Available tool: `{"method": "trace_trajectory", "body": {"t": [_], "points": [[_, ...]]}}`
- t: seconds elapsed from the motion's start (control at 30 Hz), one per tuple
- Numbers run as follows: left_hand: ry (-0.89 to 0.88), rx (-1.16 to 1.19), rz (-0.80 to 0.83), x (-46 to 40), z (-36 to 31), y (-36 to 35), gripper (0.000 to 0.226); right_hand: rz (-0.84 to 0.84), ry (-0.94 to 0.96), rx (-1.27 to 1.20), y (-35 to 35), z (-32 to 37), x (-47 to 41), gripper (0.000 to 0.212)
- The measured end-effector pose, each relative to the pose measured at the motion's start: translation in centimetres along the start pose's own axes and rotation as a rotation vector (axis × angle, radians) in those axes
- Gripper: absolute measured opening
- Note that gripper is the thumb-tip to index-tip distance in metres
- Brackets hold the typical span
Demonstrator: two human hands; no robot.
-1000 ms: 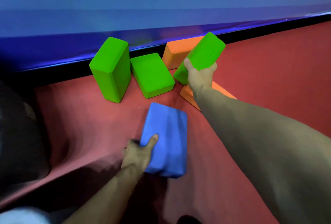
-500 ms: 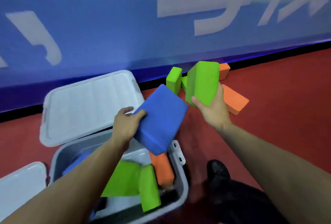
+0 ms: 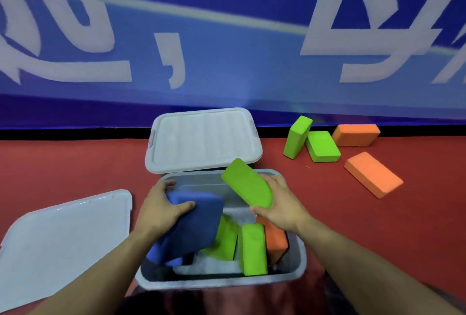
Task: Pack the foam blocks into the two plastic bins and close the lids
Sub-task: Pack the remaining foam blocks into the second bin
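head view:
left hand [image 3: 161, 210]: fingers and thumb curled round a blue rectangular foam block [image 3: 194, 226], held tilted over the left part of the open bin
right hand [image 3: 280, 203]: grips a green rectangular foam block [image 3: 248, 187] from its right side, block tilted above the bin's far half
bin: open grey plastic bin [image 3: 301, 259] on the red floor [image 3: 353, 226], directly below both hands
bin contents: two green foam blocks on edge [image 3: 253, 249], an orange foam block [image 3: 276, 239] just right of them, more blue foam [image 3: 157, 255] at the left, partly hidden under the held blue block
second bin: grey ribbed lid [image 3: 203, 139] lies on a second bin just beyond the open one; bin body almost fully hidden
loose lid: pale grey flat plastic lid [image 3: 65, 236] on the floor, left of the open bin
loose blocks: two green foam blocks [image 3: 322, 149] touching each other and two orange foam blocks [image 3: 373, 174] on the floor to the far right, near the wall
backdrop: blue banner wall with large white characters [image 3: 227, 62]
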State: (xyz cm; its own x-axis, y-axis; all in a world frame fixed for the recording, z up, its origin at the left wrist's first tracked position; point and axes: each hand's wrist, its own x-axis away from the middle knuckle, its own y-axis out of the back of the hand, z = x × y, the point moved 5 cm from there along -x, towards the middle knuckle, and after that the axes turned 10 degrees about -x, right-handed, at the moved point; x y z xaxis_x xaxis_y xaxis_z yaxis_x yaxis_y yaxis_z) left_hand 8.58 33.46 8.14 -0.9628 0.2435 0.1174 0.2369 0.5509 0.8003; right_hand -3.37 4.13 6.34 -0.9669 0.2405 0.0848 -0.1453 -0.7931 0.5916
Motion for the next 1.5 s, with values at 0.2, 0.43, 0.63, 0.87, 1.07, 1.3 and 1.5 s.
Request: {"method": "trace_trajectory", "body": {"t": [0.2,0.43,0.63,0.87,1.07,1.3,1.5], "points": [[-0.393,-0.282,0.463,0.6,1.3,-3.6,0.097,0.096,-0.005,0.129,-2.3,-0.7,-2.4,0.094],[-0.47,-0.651,0.645,1.7,2.5,-9.5,0.128,0.137,-0.023,0.135,-3.5,-0.5,-5.7,0.089],[-0.355,-0.544,0.386,-0.8,1.8,-8.5,0.117,0.205,0.02,0.202,-4.7,0.4,-7.3,0.06],[-0.282,-0.548,0.339,-1.2,3.3,-7.0,0.108,0.138,-0.032,0.22,-5.1,0.4,-9.4,0.062],[-0.269,-0.579,0.315,-1.4,2.9,-7.1,0.102,0.018,-0.135,0.153,-4.0,-1.5,-8.3,0.06],[-0.295,-0.573,0.192,-1.5,-1.8,-9.3,0.106,-0.038,-0.159,0.285,0.5,-4.1,-4.8,0.056],[-0.369,-0.579,0.221,-3.3,-9.1,-15.3,0.102,-0.146,-0.286,0.262,7.7,-9.3,-3.5,0.062]]}}
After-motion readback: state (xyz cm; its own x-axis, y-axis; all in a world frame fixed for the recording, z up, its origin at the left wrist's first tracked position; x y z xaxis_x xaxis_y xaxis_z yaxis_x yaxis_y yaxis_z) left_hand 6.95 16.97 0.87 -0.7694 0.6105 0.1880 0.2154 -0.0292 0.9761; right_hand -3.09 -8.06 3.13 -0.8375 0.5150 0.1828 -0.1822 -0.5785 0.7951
